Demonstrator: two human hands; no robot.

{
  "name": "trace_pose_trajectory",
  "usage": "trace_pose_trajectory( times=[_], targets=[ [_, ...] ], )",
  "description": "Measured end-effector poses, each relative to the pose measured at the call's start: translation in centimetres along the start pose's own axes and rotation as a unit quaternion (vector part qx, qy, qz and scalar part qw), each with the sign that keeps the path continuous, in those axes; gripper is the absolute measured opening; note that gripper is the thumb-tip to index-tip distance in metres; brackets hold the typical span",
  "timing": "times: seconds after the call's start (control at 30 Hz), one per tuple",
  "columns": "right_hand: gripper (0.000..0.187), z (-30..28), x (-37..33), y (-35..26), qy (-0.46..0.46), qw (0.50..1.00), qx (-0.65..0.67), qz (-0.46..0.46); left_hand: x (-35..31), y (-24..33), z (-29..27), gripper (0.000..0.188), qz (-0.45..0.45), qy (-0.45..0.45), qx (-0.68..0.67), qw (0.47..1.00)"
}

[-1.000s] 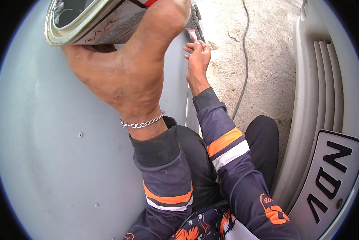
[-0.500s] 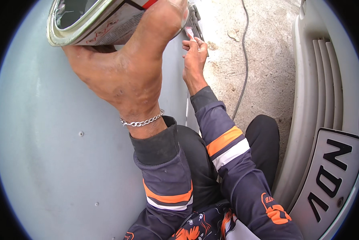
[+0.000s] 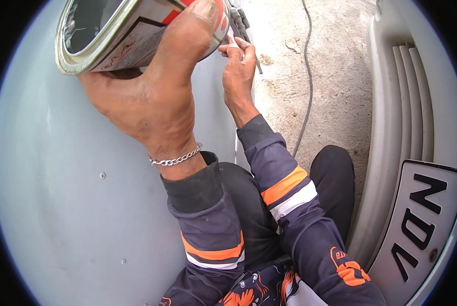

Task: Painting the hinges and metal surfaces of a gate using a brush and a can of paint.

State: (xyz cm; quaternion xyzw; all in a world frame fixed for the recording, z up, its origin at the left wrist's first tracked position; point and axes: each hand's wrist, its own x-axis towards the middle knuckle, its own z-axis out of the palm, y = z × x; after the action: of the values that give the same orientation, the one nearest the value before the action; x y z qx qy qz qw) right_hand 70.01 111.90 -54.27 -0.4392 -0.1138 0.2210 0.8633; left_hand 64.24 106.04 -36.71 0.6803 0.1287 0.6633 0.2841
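My left hand (image 3: 154, 97), a chain bracelet at its wrist, grips an open metal paint can (image 3: 137, 38) at the top. The thumb lies along the labelled side; the other fingers are mostly hidden beneath and behind the can. The can tilts with its mouth toward the upper left, showing a dark grey inside with smears on the wall. Farther off and to the right, my right hand (image 3: 239, 76) pinches a slim white and reddish thing (image 3: 232, 41). The can partly covers that thing, so its kind is unclear.
A pale grey-blue panel (image 3: 60, 178) with small rivets fills the left side. Dark metal parts (image 3: 241, 23) stick out beyond my right hand. A cable (image 3: 310, 76) runs across the concrete ground (image 3: 340, 66). At right stands a vehicle's pale bumper (image 3: 386, 127) with a number plate (image 3: 417, 219).
Both hands have shifted slightly left, the paint can with my left hand. The slim thing in my right hand is now closer to the can's edge and partly behind it.
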Motion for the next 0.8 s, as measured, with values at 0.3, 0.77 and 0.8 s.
trace_pose_trajectory(
  times=[0.3, 0.77, 0.8],
  targets=[
    [0.040, -0.9, 0.9, 1.4, 0.064, 0.995, -0.029, 0.070, 0.2, -0.6, -0.3, 0.048, 0.009, -0.016, 0.020, 1.000],
    [0.035, -0.2, 1.2, 0.0, 0.047, 0.995, 0.009, 0.090, 0.0, -0.4, -0.4, 0.049, -0.009, -0.009, 0.040, 0.999],
    [0.038, -0.1, 1.2, -0.1, 0.027, 0.999, 0.005, 0.047, 0.0, -0.3, -0.4, 0.049, -0.011, -0.010, 0.042, 0.999]
  ],
)
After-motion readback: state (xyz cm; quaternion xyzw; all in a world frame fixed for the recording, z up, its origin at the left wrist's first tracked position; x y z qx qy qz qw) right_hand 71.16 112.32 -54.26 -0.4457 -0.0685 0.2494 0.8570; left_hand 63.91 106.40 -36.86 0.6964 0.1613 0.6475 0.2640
